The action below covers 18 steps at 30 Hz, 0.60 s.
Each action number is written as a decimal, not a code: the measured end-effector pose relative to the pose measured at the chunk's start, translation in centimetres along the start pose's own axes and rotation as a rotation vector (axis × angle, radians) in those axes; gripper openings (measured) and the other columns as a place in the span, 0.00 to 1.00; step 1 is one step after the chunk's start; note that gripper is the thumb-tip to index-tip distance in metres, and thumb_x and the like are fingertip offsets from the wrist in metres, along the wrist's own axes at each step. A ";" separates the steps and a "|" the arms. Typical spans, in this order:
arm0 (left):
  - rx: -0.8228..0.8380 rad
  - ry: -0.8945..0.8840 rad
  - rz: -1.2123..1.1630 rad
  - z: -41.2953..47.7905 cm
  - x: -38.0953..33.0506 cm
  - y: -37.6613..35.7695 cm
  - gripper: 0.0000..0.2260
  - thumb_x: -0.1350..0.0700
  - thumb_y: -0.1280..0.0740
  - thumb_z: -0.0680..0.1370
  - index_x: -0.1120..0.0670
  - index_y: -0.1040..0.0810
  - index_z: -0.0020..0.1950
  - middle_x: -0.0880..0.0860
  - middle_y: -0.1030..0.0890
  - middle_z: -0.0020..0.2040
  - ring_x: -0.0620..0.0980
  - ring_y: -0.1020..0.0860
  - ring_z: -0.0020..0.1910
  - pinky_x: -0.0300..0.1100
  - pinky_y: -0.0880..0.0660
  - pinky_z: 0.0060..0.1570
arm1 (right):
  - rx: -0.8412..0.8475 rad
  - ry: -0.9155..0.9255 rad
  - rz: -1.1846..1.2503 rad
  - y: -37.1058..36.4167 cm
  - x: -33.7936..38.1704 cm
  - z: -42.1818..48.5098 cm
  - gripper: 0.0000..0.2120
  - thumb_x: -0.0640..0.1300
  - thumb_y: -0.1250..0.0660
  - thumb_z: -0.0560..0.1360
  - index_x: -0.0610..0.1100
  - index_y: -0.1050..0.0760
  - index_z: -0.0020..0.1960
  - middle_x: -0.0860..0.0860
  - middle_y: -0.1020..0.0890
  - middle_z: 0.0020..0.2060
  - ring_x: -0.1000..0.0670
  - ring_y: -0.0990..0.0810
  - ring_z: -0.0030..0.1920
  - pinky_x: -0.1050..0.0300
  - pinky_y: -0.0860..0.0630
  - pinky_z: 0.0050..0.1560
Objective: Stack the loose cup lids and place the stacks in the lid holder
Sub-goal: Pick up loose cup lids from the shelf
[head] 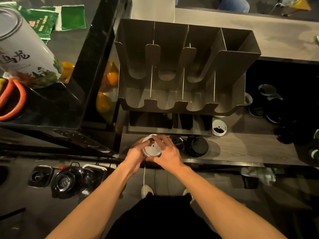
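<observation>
centre, lower middle of frame: left hand (pixel 137 152) and right hand (pixel 168 155) both curl their fingers round a small lid stack (pixel 151 148), a smooth white plastic disc with a tiny vent hole on top. the stack sits over the wood-grain counter (pixel 241 149), just below the lid holder (pixel 136 40), a dull sheet-metal rack with upright dividers and a scalloped front lip. glossy black domed lids (pixel 197 146) lie just right of the hands; a single white lid (pixel 218 128) lies near the rack's base.
</observation>
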<state>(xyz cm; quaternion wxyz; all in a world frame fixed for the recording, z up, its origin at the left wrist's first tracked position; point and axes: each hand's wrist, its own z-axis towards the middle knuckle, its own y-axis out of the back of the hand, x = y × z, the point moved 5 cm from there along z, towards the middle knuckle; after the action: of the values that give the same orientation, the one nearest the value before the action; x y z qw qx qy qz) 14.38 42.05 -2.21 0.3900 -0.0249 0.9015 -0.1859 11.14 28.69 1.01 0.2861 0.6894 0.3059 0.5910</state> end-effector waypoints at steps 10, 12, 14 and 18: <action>-0.063 0.073 -0.018 0.2 0.8 0.8 0.15 0.53 0.34 0.81 0.61 0.19 0.62 0.60 0.15 0.57 0.56 0.17 0.57 0.49 0.22 0.58 | 0.118 -0.070 0.040 -0.8 -0.3 0.5 0.42 0.65 0.26 0.68 0.55 0.37 0.77 0.55 0.32 0.73 0.53 0.33 0.72 0.53 0.31 0.71; -0.067 0.078 -0.003 0.2 0.9 0.7 0.15 0.52 0.35 0.82 0.60 0.19 0.62 0.59 0.15 0.57 0.55 0.17 0.56 0.48 0.22 0.57 | 0.075 -0.082 0.046 -1.0 -0.6 0.5 0.42 0.66 0.25 0.66 0.54 0.35 0.75 0.55 0.30 0.71 0.53 0.30 0.70 0.53 0.28 0.69; -0.118 0.045 0.073 0.5 0.7 0.8 0.14 0.49 0.34 0.82 0.56 0.18 0.61 0.57 0.14 0.55 0.53 0.17 0.54 0.48 0.21 0.57 | -0.005 -0.072 0.031 -0.9 -0.6 0.7 0.41 0.67 0.27 0.65 0.51 0.32 0.73 0.53 0.27 0.68 0.51 0.27 0.66 0.51 0.25 0.66; -0.293 -0.147 0.346 1.3 -0.9 1.6 0.11 0.50 0.30 0.80 0.54 0.20 0.58 0.52 0.17 0.52 0.51 0.18 0.52 0.45 0.21 0.53 | -0.240 -0.050 -0.162 -0.4 -0.5 1.3 0.38 0.66 0.28 0.67 0.45 0.27 0.69 0.48 0.22 0.62 0.47 0.22 0.61 0.49 0.26 0.62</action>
<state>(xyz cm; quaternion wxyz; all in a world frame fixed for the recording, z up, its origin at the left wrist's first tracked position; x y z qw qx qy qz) 16.11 43.27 -2.94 0.4729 0.0601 0.8789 0.0187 12.32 28.53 0.27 0.4209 0.6379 0.2802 0.5809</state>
